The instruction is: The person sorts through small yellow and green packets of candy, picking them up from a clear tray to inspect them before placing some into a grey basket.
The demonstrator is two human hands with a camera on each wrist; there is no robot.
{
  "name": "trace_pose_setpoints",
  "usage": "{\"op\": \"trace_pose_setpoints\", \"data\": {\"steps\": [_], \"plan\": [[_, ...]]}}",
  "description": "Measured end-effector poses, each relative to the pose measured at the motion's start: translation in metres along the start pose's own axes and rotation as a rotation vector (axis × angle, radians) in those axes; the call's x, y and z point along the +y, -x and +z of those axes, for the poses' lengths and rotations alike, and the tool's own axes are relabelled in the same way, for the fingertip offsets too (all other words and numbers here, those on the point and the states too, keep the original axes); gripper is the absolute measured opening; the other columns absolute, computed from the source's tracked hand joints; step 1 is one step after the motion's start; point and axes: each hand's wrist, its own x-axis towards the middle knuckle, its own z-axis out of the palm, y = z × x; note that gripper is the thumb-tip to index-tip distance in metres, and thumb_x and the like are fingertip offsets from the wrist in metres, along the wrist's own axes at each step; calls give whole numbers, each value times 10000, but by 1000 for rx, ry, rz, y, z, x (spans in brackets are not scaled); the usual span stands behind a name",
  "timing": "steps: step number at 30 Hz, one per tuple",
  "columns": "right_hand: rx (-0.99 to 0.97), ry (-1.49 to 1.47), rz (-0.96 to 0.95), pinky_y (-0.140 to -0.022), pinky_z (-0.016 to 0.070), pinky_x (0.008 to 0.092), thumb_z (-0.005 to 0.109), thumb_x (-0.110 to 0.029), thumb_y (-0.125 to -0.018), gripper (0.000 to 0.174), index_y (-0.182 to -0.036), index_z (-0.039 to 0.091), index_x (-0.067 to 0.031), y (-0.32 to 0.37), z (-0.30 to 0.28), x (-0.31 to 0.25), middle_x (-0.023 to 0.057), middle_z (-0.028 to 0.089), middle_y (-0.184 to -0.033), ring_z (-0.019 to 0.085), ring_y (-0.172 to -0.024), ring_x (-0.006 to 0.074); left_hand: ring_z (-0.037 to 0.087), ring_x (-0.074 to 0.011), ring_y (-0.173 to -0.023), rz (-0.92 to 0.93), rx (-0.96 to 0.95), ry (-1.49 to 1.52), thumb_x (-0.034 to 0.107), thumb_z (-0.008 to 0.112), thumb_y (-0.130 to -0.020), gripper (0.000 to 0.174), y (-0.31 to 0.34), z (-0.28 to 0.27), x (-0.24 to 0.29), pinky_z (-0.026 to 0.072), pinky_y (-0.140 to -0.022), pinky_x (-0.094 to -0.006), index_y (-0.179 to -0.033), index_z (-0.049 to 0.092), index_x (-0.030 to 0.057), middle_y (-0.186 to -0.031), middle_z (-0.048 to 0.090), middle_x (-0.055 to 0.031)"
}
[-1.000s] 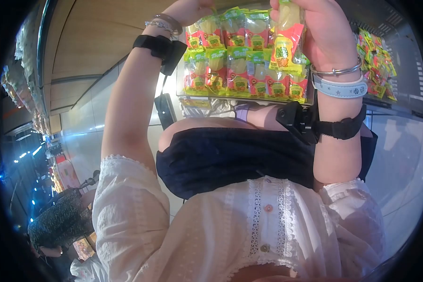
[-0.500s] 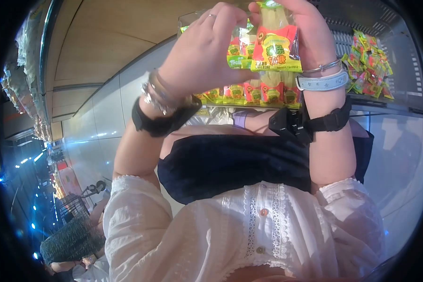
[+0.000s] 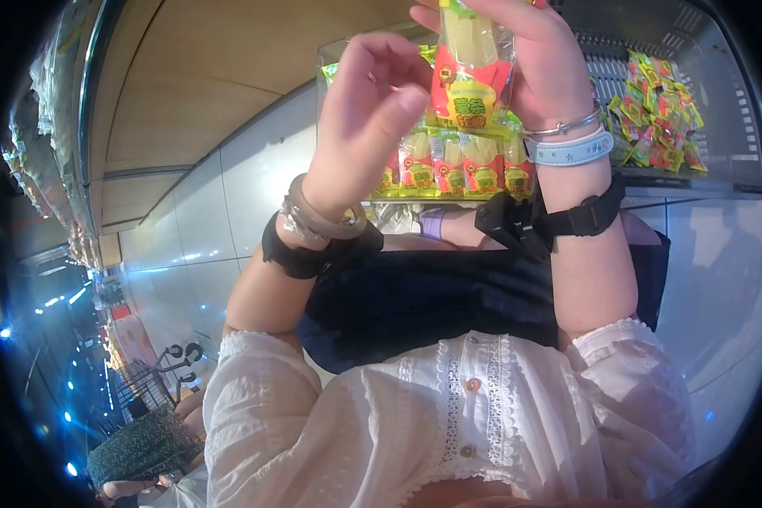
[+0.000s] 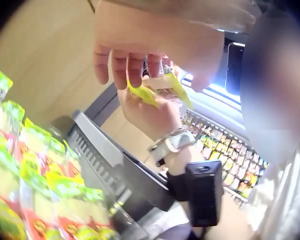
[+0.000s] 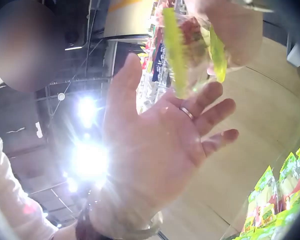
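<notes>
My right hand [image 3: 550,68] holds up a clear gummy candy packet [image 3: 472,89] with a red and yellow label and pale sticks inside. Part of this hand lies beyond the top edge of the head view. Just left of the packet is my left hand [image 3: 360,127], holding nothing, its fingers loosely bent. In the right wrist view the left palm [image 5: 155,135] faces the camera with spread fingers, near the packet's yellow edge [image 5: 175,55]. Below both hands, rows of similar packets [image 3: 457,165] stand in a display box.
A grey slotted crate [image 3: 728,63] at the right holds a heap of small wrapped candies [image 3: 656,118]. Wooden panels [image 3: 212,59] run along the upper left. At the lower left are a shopping cart [image 3: 140,389] and another person [image 3: 144,444].
The packet in my right hand has moved left. My left hand came in from the upper left toward it, then drew back slightly from the packet and turned, its fingers bent loosely.
</notes>
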Motion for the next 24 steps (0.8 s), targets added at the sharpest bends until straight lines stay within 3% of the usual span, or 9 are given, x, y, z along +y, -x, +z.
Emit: {"op": "trace_pose_setpoints", "data": {"steps": [2,6,9,11,12,15,16,20,24], "plan": [[-24,81,-20,-766,461,305,528,-19,-787,289,-1065,451,-1,-4,-2,6,112,562,-925,559,-879,204,530,-123,-836,-225,30,385,200,561,-823,406,-4,-1,1,434,-725,-271,-1123,380,-4,-934,550,-72],[-27,433,-6,-727,464,276,552,-60,-797,211,-993,496,-5,3,12,5,88,578,-869,569,-811,162,545,-151,-906,-318,8,280,185,510,-843,408,-10,-3,0,443,-772,-266,-1169,358,-6,-1004,536,-97],[-35,773,-154,-657,467,245,571,-103,-800,170,-937,516,-18,-6,2,12,62,575,-803,568,-723,130,563,-118,-793,-310,-21,351,155,550,-827,312,-14,-6,-3,464,-595,-237,-1072,452,-12,-871,581,-64],[121,551,-169,-625,464,240,570,-123,-804,154,-914,518,-30,-10,-1,16,52,567,-768,559,-679,125,585,-122,-760,-360,-17,333,126,567,-811,243,-18,-15,-1,470,-559,-243,-1003,498,-7,-840,598,-60],[271,326,-182,-592,461,235,569,-144,-808,142,-891,519,-41,-12,-2,18,42,560,-734,549,-635,119,569,-128,-823,-365,-42,263,146,516,-839,256,-20,-26,-7,469,-694,-259,-1046,478,1,-913,586,-66],[488,214,-193,-563,456,236,567,-181,-812,134,-841,516,-61,-16,-9,2,31,536,-691,524,-569,119,564,-126,-799,-390,79,23,132,521,-826,245,-29,-48,-38,463,-678,-260,-1034,491,4,-924,587,-66],[464,194,-210,-532,434,233,563,-195,-814,126,-787,521,-79,-16,-12,0,24,525,-653,510,-545,119,575,-98,-713,-374,92,-32,155,581,-798,223,-30,-56,-52,439,-575,-208,-947,524,0,-829,607,-58],[363,300,-256,-487,382,233,563,-193,-810,136,-729,533,-88,-17,-15,7,7,511,-601,486,-522,98,555,-76,-684,-543,-71,-276,170,617,-765,273,-27,-73,-109,419,-572,-228,-972,540,10,-775,607,-39],[387,292,-209,-491,385,228,563,-193,-811,128,-757,532,-81,-15,-9,7,10,511,-604,487,-523,98,554,-85,-679,-475,-113,-244,215,629,-752,315,-27,-69,-119,428,-587,-240,-970,546,4,-775,609,-48]]}}
